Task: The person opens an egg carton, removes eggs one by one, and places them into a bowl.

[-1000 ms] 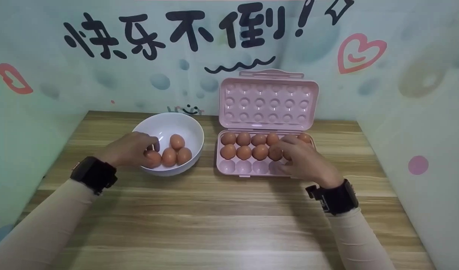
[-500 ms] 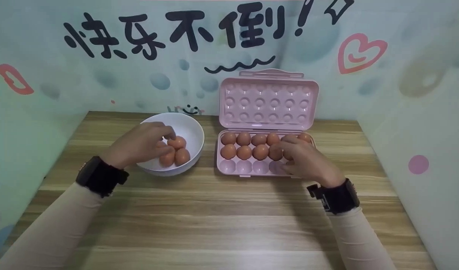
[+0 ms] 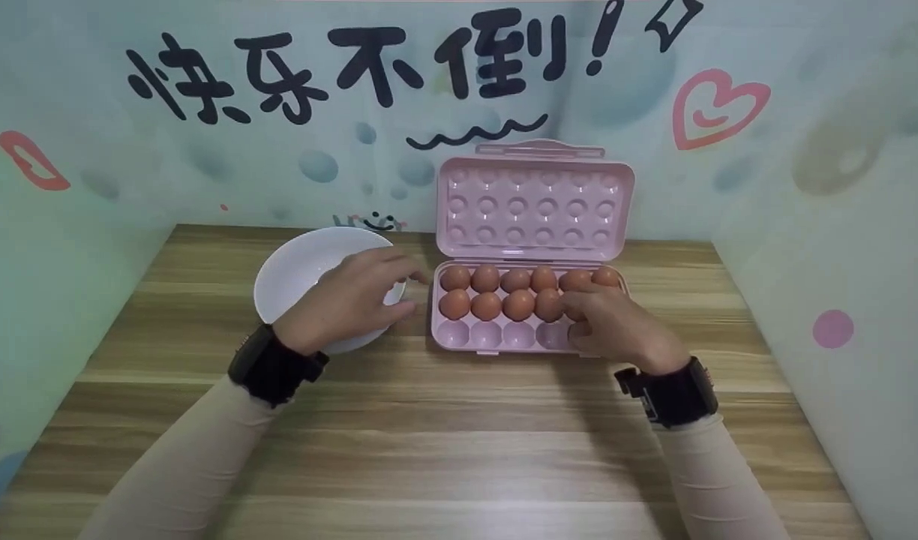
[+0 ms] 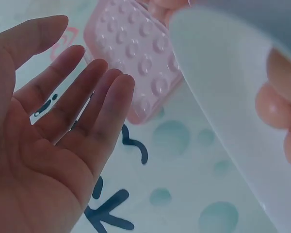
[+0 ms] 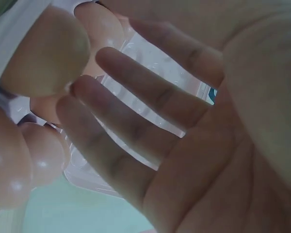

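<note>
My left hand [image 3: 354,296], fingers extended and holding nothing, is over the right side of a white bowl [image 3: 290,274]. Brown eggs [image 4: 276,107] inside the bowl show in the left wrist view; from the head view the hand hides them. A pink egg box [image 3: 485,336] stands to the right, its lid [image 3: 534,206] raised. Eggs [image 3: 486,306] fill its two back rows as far as they show, and the visible front cups are bare. Over the box's right end is my right hand [image 3: 616,326]. Its fingers are nearly straight, tips right by an egg [image 5: 48,53].
Both containers stand side by side near the back of a wooden table [image 3: 429,450]. A printed cloth backdrop [image 3: 279,172] with black characters rises close behind them, and pale side panels [image 3: 834,247] flank the table.
My left hand has come away from the eggs in the bowl and moved right toward its right rim, empty. The bowl's eggs shifted slightly before that. My right hand has barely moved.
</note>
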`<action>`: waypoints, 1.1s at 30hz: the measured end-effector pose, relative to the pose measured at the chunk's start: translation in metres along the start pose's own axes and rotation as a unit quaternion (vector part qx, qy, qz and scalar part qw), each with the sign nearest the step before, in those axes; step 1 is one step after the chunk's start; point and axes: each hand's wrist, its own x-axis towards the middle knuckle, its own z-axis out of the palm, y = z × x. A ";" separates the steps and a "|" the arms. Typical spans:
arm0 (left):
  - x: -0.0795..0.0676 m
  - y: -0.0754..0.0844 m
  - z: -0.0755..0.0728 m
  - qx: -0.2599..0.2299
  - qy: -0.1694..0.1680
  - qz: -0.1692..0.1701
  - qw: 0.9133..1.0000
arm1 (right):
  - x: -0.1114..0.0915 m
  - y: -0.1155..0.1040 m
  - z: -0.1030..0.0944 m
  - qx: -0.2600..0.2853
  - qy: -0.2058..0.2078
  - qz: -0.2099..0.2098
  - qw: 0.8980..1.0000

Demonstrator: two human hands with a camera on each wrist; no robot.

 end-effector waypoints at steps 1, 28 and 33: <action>0.001 0.002 0.004 -0.002 0.001 0.003 1.000 | 0.000 0.000 0.000 0.000 0.000 -0.001 1.000; 0.017 0.023 0.082 -0.058 0.008 0.032 0.998 | 0.000 0.007 0.006 -0.045 0.058 -0.033 0.997; 0.018 0.023 0.084 -0.057 0.007 0.027 0.998 | 0.001 0.008 0.009 -0.050 0.069 -0.021 0.996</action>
